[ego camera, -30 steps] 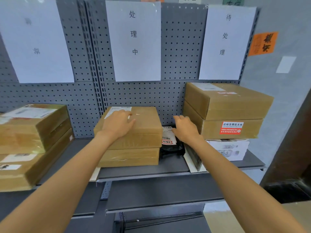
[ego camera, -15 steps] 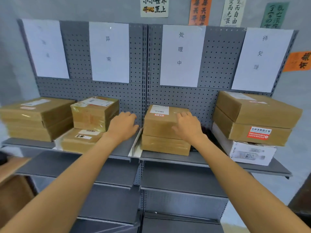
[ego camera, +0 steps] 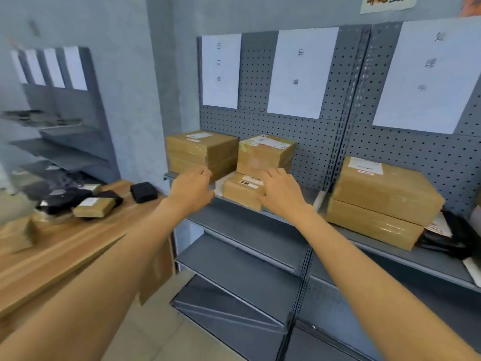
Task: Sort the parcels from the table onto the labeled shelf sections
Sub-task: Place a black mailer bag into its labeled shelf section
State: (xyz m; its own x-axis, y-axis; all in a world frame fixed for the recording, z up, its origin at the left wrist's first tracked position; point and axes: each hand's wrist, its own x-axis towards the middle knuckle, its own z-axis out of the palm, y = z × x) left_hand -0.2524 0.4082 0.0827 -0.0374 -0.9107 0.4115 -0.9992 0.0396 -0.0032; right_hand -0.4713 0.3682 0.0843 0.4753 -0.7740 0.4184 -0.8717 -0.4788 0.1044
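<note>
Both hands, the left (ego camera: pixel 191 190) and the right (ego camera: pixel 282 192), hung empty and loosely curled before the small brown cardboard parcel (ego camera: pixel 242 190) on the grey metal shelf (ego camera: pixel 281 220); it looked light and stiff, best held by its sides.

The grey metal top shelf (ego camera: pixel 286 214) is crowded — brown cardboard parcels (ego camera: pixel 263 155) fill its left section. The grey lower shelves (ego camera: pixel 242 259) lie bare — open passage.

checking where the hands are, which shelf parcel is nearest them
The small flat parcel at the shelf's front edge, under the taller box; the right hand overlaps it, the left hand hovers beside it.
</note>
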